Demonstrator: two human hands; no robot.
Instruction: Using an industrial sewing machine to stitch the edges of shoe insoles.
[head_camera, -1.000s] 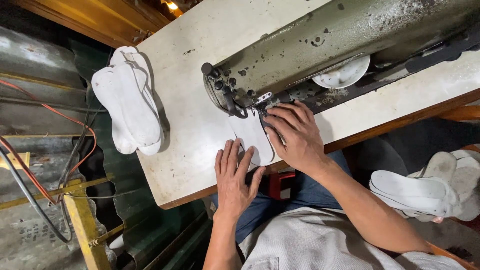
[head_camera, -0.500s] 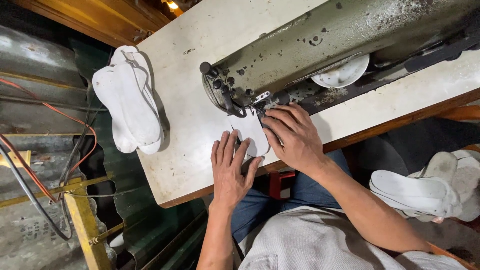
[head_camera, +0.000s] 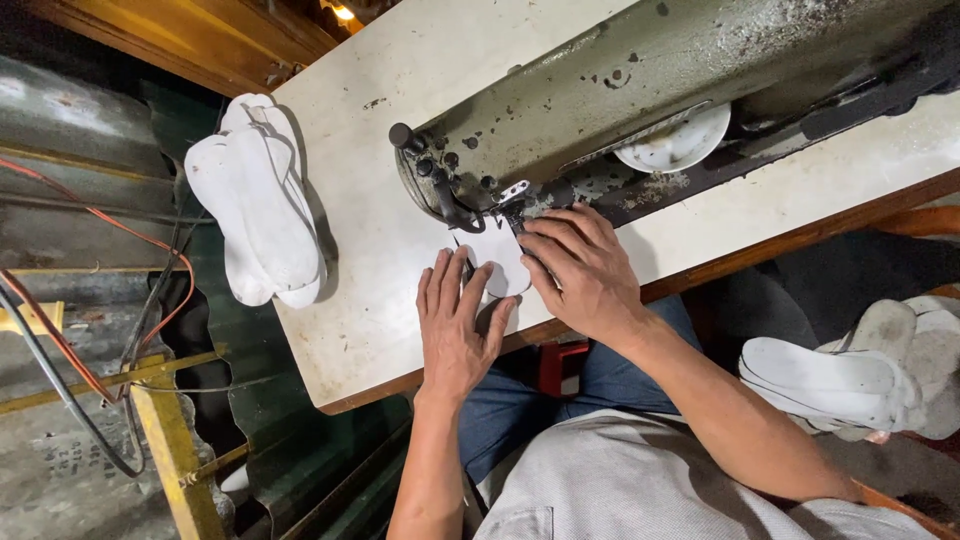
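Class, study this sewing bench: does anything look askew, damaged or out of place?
The stack of white insoles overhangs the left edge of the table. The sewing machine has chipped, worn paint. Both hands lie flat on the white piece; nothing is spilled.

A worn grey-green metal sewing machine (head_camera: 640, 90), speckled with pale dust and dark spots, stands on a cream-white tabletop (head_camera: 370, 270) edged in brown wood. A small white fabric piece (head_camera: 497, 262) lies under its black needle parts, between the left hand (head_camera: 455, 325) and the right hand (head_camera: 585, 270). At far left, a stack of white insole-shaped pieces (head_camera: 260, 215) overhangs the table edge; another off-white pile (head_camera: 860, 375) sits at right. The person wears blue jeans (head_camera: 520, 405) and a light grey shirt (head_camera: 640, 480). Orange-red cable (head_camera: 150, 250) and yellow metal bars (head_camera: 175, 450) show near left.
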